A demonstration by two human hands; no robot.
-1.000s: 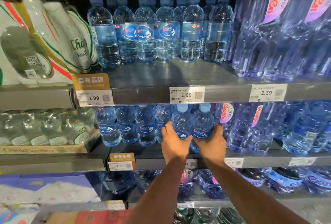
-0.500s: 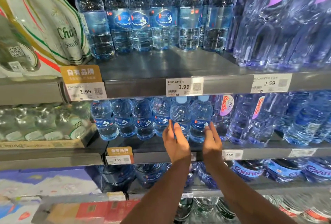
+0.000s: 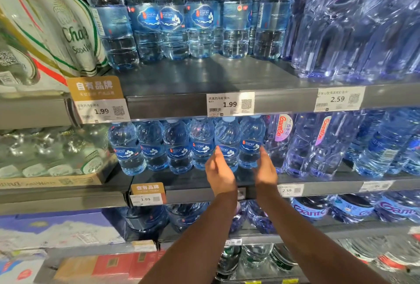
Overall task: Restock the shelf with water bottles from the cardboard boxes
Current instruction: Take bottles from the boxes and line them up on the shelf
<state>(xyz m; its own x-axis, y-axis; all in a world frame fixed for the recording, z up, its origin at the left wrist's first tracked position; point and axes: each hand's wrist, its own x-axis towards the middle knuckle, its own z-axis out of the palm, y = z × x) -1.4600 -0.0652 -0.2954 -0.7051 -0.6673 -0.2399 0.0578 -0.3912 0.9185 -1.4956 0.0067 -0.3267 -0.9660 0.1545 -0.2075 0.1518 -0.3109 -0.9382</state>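
Shelf (image 3: 186,194) ahead: left hand (image 3: 219,174) and right hand (image 3: 264,170) extended toward water bottles (image 3: 227,138).

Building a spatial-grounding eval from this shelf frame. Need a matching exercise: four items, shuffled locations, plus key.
Items
1. Chang soda pack
2. tall blue-label bottles
3. left hand
4. red boxes

Places
A. lowest level in view, left
B. at the small bottles on the middle shelf
C. upper shelf, far left
D. upper shelf, centre, set back from the edge

Pairs: 1-C, 2-D, 3-B, 4-A
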